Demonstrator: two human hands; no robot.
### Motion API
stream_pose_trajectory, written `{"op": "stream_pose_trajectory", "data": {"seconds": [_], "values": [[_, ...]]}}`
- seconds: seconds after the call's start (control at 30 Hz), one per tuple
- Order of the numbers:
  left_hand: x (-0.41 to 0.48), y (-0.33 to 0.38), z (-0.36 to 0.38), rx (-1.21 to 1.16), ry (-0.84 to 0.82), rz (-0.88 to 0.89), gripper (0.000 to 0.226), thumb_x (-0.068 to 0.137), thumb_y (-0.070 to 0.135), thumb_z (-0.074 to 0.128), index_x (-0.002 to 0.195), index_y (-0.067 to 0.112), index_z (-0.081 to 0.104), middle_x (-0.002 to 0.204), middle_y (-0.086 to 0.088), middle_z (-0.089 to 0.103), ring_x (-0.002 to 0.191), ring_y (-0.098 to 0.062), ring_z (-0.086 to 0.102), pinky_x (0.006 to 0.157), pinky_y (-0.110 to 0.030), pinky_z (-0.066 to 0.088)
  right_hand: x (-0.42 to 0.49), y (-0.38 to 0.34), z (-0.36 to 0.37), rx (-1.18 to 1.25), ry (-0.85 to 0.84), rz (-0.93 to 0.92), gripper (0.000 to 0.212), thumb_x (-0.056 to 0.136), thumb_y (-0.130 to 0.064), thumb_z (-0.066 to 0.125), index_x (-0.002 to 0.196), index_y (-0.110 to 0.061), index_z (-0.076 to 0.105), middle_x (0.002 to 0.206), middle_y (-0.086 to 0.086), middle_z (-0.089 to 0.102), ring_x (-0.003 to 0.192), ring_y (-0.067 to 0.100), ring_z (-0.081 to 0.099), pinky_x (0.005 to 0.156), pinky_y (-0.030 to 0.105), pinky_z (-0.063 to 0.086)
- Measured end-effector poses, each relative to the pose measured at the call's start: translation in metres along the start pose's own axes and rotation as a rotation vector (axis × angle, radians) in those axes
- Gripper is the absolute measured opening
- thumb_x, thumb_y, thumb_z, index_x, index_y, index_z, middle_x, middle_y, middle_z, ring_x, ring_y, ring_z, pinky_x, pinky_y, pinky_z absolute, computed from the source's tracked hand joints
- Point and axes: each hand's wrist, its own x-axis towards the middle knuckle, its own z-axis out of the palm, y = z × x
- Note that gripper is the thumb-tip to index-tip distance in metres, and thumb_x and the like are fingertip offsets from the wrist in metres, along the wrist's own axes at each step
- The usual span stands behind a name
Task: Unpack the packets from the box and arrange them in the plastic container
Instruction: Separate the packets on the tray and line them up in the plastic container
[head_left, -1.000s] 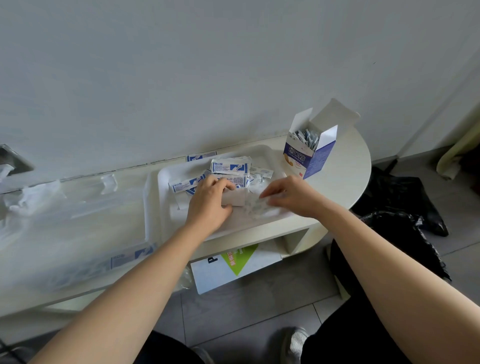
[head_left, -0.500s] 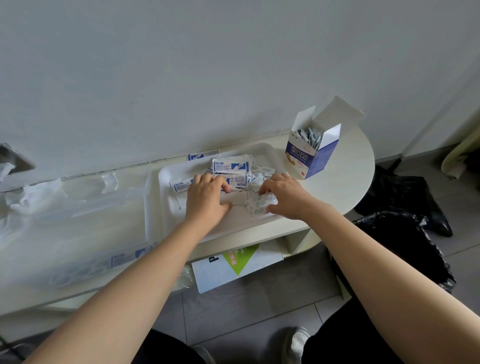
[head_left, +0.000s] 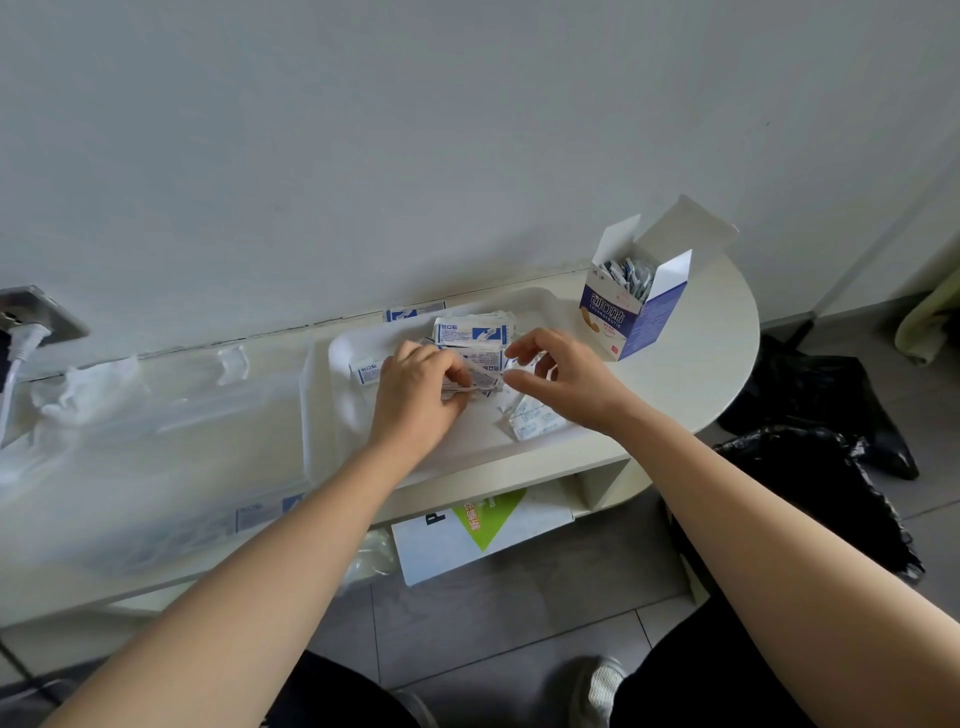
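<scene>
While the left hand (head_left: 415, 395) pinches flat paper packets (head_left: 480, 382), long axis left-right, over the shallow white plastic container (head_left: 350, 415), the right hand (head_left: 566, 379) hovers half-curled, its hold unclear; the cardboard box (head_left: 618, 322) stands upright, flaps open.
</scene>
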Motion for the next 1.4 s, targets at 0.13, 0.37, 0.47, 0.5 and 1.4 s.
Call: {"op": "stream_pose_trajectory", "data": {"seconds": [0.13,0.37,0.47,0.5,1.4], "values": [[-0.004,0.003,-0.003,-0.061,0.072,0.086,0.022,0.067,0.009,0.078,0.08,0.018,0.062,0.09,0.006,0.069,0.095,-0.023,0.056,0.083,-0.034,0.037,-0.001,-0.013,0.003,0.443,-0.236,0.239,0.032,0.094,-0.036,0.055,0.112,-0.01,0.055,0.089,0.007,0.067,0.065,0.013,0.06,0.06,0.025,0.049],[-0.013,0.002,-0.002,-0.108,0.126,0.082,0.035,0.068,0.005,0.075,0.095,0.016,0.058,0.097,0.003,0.063,0.094,-0.02,0.056,0.084,-0.032,0.038,-0.003,-0.019,0.009,0.637,-0.234,0.268,0.03,0.084,0.005,0.065,0.111,-0.004,0.059,0.082,0.012,0.066,0.06,0.013,0.06,0.061,0.021,0.051],[-0.014,0.011,-0.01,-0.552,0.136,-0.36,0.042,0.08,0.004,0.068,0.118,0.009,0.05,0.107,0.002,0.058,0.093,-0.011,0.054,0.079,-0.019,0.044,-0.002,-0.021,0.011,0.72,-0.12,0.244,0.029,0.081,0.006,0.068,0.107,-0.005,0.06,0.084,0.012,0.066,0.06,0.015,0.059,0.062,0.024,0.051],[-0.013,0.016,-0.014,-0.796,0.099,-0.548,0.036,0.085,0.003,0.061,0.119,0.007,0.05,0.103,-0.001,0.06,0.09,-0.012,0.056,0.077,-0.018,0.045,-0.001,-0.022,0.012,0.754,-0.081,0.237,0.029,0.081,0.006,0.068,0.106,-0.005,0.06,0.085,0.013,0.066,0.06,0.016,0.058,0.062,0.024,0.051],[-0.026,0.039,0.005,-1.791,0.067,-0.998,0.029,0.101,0.011,0.037,0.123,0.002,0.056,0.109,-0.016,0.067,0.092,-0.023,0.066,0.086,-0.038,0.055,0.001,-0.033,0.013,0.357,0.038,0.18,0.01,0.083,-0.008,0.071,0.078,-0.013,0.063,0.072,0.005,0.066,0.066,0.016,0.06,0.067,0.029,0.055]]}}
